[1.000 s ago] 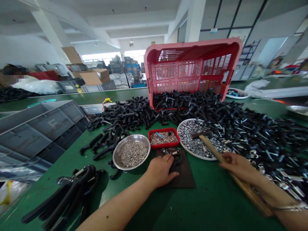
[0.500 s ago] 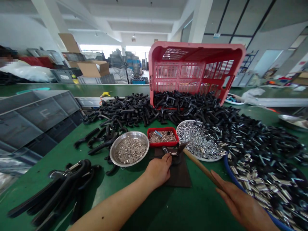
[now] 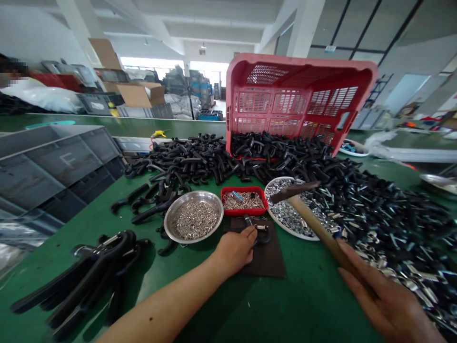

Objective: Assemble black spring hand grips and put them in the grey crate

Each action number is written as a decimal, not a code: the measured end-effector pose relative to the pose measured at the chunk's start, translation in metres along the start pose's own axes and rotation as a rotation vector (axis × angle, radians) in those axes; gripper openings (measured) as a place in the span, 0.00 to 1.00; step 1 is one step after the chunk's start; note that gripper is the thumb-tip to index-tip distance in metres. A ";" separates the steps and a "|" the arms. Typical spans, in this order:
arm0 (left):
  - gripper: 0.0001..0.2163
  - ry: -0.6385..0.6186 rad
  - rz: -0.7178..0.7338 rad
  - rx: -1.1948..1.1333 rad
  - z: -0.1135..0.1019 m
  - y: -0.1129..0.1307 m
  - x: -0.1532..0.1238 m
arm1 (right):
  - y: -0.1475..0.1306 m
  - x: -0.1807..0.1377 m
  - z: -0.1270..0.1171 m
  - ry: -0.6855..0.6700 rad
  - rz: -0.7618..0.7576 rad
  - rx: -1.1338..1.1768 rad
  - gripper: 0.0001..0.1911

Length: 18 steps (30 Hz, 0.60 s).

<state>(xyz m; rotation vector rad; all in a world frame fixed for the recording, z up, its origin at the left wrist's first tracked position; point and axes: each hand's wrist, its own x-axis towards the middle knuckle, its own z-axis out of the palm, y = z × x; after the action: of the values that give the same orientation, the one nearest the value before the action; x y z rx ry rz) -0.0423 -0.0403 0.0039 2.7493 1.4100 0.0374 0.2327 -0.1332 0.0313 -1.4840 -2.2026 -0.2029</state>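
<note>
My right hand (image 3: 387, 295) is closed around the wooden handle of a hammer (image 3: 316, 224). The hammer's metal head is raised over the white dish of small metal parts (image 3: 309, 234). On a dark flat plate (image 3: 269, 262), my left hand (image 3: 235, 250) grips a black curved handle (image 3: 266, 238), pressing it down with the fingers. A small silver spring (image 3: 262, 227) and a metal pin-like end show on this handle; the rest of it is under my fingers. Just beyond the plate sits a red tray (image 3: 244, 212) of small pins.
A metal bowl (image 3: 171, 233) of small pins stands left of the plate. Finished-looking black handles (image 3: 96, 281) lie front left, beside grey crates (image 3: 71, 162). A tipped red basket (image 3: 232, 105) spills black handles (image 3: 200, 162) at the back. More handles with springs (image 3: 403, 228) heap up right.
The hammer has risen from beside the black handle, up and to the right, its head now above the dish. My left hand keeps its hold on the plate.
</note>
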 end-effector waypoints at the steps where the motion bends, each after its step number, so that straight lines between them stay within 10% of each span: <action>1: 0.25 -0.002 0.002 0.000 0.000 -0.001 0.000 | 0.001 -0.002 0.002 0.020 0.010 -0.005 0.32; 6: 0.25 -0.006 0.037 0.001 -0.001 -0.005 0.000 | 0.014 -0.005 0.006 -0.276 -0.017 0.013 0.27; 13: 0.29 0.057 -0.012 -0.088 0.007 -0.016 -0.008 | -0.011 0.002 -0.008 0.102 -0.016 -0.056 0.31; 18: 0.31 0.057 -0.216 -0.177 0.011 -0.021 -0.011 | -0.022 -0.003 0.016 -0.149 -0.077 0.071 0.30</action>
<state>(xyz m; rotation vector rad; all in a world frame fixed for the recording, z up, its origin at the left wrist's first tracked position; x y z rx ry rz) -0.0652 -0.0380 -0.0083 2.4606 1.6246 0.2209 0.2083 -0.1383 0.0192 -1.4181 -2.3611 -0.0403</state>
